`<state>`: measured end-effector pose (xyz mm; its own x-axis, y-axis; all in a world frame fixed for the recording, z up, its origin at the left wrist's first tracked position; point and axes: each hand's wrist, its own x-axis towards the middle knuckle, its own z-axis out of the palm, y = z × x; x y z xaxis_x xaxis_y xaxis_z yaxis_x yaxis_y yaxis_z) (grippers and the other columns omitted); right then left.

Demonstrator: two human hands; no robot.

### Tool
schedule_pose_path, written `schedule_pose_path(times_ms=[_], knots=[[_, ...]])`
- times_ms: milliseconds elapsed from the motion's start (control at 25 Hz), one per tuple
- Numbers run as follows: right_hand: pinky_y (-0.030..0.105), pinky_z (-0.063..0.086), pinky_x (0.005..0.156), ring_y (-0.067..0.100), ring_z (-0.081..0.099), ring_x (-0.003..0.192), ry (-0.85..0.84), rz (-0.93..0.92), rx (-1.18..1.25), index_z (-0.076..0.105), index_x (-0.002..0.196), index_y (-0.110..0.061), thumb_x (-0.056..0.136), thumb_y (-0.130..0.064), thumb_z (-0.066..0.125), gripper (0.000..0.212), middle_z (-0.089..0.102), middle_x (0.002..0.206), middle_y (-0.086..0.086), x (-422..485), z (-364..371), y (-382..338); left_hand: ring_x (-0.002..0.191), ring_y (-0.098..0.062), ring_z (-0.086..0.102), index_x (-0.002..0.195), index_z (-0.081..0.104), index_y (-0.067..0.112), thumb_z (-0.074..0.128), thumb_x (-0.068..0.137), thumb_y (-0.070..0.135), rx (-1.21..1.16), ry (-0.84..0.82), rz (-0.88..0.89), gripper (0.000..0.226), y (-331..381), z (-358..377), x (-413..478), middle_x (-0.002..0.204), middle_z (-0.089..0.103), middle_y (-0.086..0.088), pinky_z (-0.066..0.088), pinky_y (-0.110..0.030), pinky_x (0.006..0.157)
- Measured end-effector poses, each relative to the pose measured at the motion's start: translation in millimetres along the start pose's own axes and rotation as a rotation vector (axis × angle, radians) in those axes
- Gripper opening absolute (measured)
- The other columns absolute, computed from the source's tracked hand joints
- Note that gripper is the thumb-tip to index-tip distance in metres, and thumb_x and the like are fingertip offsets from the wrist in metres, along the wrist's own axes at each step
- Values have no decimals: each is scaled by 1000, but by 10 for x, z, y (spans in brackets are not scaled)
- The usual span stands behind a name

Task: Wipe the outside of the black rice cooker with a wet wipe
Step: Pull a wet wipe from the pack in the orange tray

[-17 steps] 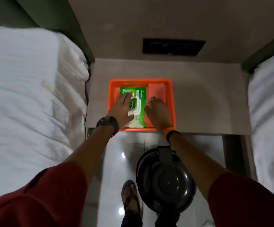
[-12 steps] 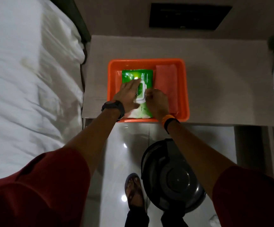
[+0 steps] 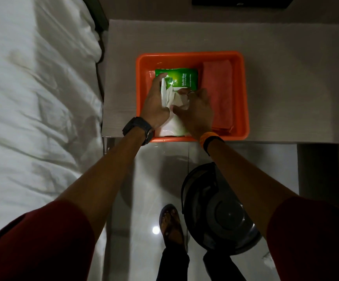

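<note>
A green wet wipe pack [image 3: 181, 79] lies in an orange tray [image 3: 243, 94] on the bedside table. My left hand [image 3: 155, 103] presses on the pack's left side and holds its white flap up. My right hand [image 3: 195, 110] pinches a crumpled white wipe [image 3: 174, 98] that sticks out of the pack's opening. The black rice cooker [image 3: 215, 211] stands on the glossy floor below the table, lid shut, partly hidden by my right forearm.
A folded pink cloth [image 3: 218, 92] lies in the tray's right half. The grey table [image 3: 286, 78] sits between a white bed [image 3: 32, 98] on the left and a dark gap on the right. My sandalled foot [image 3: 171, 224] stands left of the cooker.
The pack's flap has been lifted open and a white wipe now sticks out between my hands. The camera has tilted down and closer to the tray.
</note>
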<state>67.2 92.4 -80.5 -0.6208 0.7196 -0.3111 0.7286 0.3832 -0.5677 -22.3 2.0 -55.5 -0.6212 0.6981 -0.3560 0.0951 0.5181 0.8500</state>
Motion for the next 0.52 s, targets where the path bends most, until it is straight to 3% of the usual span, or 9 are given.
schedule_pose_path(times_ms=[200,280,320,400,520], knots=[[38,51,96,27,53,126,86,14,48,70,117,-21,88,-47,67,39,54,131,10,65,107,-31,130,-33,50,153,19,16,51,76,-26,11,27,8,94,-60,6,-4,153,36,-15,54,-49,99],[38,53,89,27,63,110,96,4,126,75,102,-13,91,-40,66,31,67,112,11,46,89,-11,136,-35,46,154,18,15,52,76,-26,9,39,30,94,-112,28,15,155,36,-16,51,-49,104],[36,54,80,23,68,92,105,21,226,75,92,-10,92,-37,67,29,71,96,8,28,52,-2,141,-34,41,155,17,13,53,76,-26,19,39,30,94,-132,44,21,157,34,-15,47,-48,110],[30,48,66,11,62,64,122,92,443,72,81,-12,93,-32,69,24,68,75,0,0,-107,9,146,-27,33,155,17,11,54,80,-22,85,45,41,90,-144,97,20,158,32,-13,40,-38,117],[26,53,59,10,62,61,242,248,677,66,72,-14,93,-29,69,26,67,68,-4,-198,-370,131,148,-26,26,154,21,8,53,86,-12,402,-54,162,78,-200,184,-12,159,26,-15,37,-27,116]])
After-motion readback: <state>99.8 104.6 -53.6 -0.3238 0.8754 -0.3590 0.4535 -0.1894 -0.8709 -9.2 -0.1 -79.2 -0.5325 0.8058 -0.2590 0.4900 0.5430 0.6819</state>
